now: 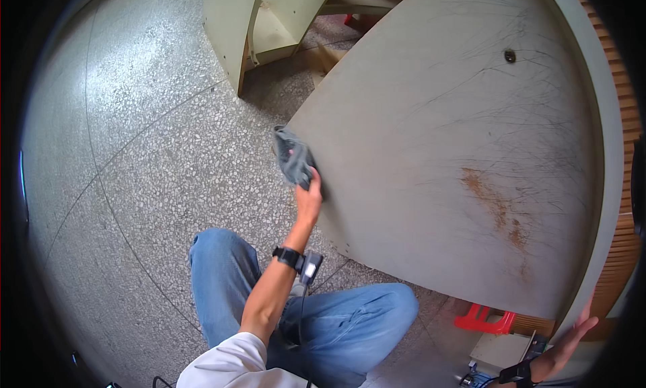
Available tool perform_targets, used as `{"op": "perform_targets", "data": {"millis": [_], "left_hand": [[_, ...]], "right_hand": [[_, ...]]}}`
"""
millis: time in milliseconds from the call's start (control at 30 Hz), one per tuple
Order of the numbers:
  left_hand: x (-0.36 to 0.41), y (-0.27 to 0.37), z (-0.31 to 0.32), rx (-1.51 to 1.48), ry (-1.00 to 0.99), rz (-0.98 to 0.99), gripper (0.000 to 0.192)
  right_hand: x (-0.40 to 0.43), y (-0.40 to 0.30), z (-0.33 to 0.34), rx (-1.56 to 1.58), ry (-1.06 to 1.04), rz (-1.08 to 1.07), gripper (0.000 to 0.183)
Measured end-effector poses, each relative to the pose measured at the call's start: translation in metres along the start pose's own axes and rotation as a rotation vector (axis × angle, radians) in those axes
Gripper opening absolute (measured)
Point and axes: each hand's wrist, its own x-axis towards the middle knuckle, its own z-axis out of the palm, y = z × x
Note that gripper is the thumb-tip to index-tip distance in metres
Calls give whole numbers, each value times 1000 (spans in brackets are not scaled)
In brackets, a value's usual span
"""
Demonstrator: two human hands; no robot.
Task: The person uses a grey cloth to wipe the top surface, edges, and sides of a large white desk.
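Observation:
My left hand (309,194) grips a crumpled grey cloth (295,158) at the left edge of a large grey panel (393,151). Dark scratches and a brown, rust-coloured stain (497,211) mark that panel, and a small dark hole (509,56) shows near its top right. At the lower right, my right hand (573,332) rests with its fingers apart against the panel's pale raised rim (603,186); it holds nothing that I can see. Both wrists wear black straps, the left one with a small device on it.
Pale cabinet boards (227,35) stand on the speckled terrazzo floor (151,186) at the top. A red plastic stool part (487,320) shows under the panel's lower edge, beside a pale box (502,348) and cables. Brown slatted material (623,110) runs along the right side.

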Motion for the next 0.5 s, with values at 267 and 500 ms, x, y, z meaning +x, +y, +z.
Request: {"op": "perform_targets", "data": {"millis": [267,500], "left_hand": [[-94,85,82,424,-318,1245,75],[-61,-52,55,46,264,293,62]], "right_hand": [[4,-4,-2,-83,-25,-3,99],[4,-17,0,26,-209,-91,98]]}}
